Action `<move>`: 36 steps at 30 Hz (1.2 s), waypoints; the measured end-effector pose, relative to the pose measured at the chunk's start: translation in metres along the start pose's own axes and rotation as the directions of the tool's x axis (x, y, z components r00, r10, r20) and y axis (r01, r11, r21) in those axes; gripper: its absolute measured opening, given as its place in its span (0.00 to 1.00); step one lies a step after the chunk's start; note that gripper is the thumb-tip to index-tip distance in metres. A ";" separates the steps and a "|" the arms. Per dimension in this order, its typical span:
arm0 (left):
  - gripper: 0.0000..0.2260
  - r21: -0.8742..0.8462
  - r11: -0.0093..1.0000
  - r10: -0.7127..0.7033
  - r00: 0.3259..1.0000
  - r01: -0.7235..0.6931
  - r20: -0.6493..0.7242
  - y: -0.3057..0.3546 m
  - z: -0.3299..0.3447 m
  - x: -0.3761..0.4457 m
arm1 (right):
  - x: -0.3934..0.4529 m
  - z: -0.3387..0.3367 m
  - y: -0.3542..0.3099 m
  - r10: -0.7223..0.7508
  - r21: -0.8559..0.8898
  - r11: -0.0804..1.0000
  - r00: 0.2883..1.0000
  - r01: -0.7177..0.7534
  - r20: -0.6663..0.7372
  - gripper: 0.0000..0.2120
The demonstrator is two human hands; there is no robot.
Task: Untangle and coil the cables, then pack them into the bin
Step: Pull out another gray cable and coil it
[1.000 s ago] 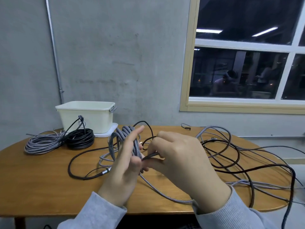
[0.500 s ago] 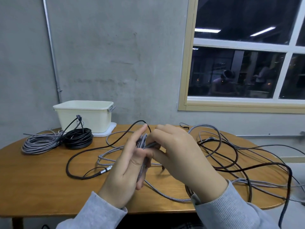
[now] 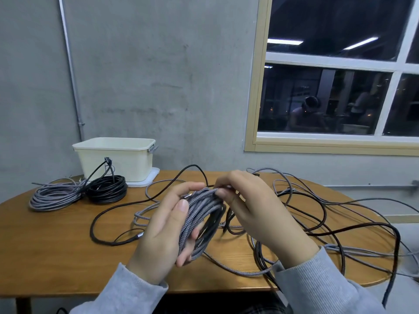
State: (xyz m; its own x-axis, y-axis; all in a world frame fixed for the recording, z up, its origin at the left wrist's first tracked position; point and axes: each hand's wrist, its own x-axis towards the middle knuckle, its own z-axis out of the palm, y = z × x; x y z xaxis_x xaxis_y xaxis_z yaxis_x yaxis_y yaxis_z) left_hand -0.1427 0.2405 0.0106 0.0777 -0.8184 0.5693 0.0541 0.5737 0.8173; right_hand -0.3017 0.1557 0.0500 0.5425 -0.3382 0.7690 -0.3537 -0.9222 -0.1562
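Note:
My left hand (image 3: pixel 163 230) grips a partly wound coil of grey braided cable (image 3: pixel 199 214) above the table's middle. My right hand (image 3: pixel 256 214) pinches the same grey cable at the top of the coil. Loose grey and black cables (image 3: pixel 328 223) lie tangled across the right half of the wooden table (image 3: pixel 45 245). A finished grey coil (image 3: pixel 54 196) and a finished black coil (image 3: pixel 106 191) rest at the far left. Behind them stands the cream bin (image 3: pixel 118 159) on its white lid.
A long black cable (image 3: pixel 108 216) loops over the table left of my hands. Some cables hang off the table's right edge. A grey concrete wall and a window stand right behind the table.
The grey coil in my left hand has turned to face the camera, showing more wraps. My right hand has shifted to the coil's top. The view has tilted slightly down.

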 end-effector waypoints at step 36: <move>0.13 -0.254 0.912 0.057 0.715 -0.321 -0.697 0.027 -0.003 0.013 | -0.014 -0.005 0.000 0.262 -0.005 0.964 0.953 -0.264 0.154 0.12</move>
State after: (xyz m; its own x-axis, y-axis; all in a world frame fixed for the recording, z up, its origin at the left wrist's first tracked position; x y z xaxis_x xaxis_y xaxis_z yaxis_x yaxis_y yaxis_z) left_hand -0.1368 0.2456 0.0395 0.7528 -0.5294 0.3912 0.2776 0.7942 0.5406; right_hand -0.3126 0.1617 0.0422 0.5419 -0.5925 0.5960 -0.4881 -0.7992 -0.3507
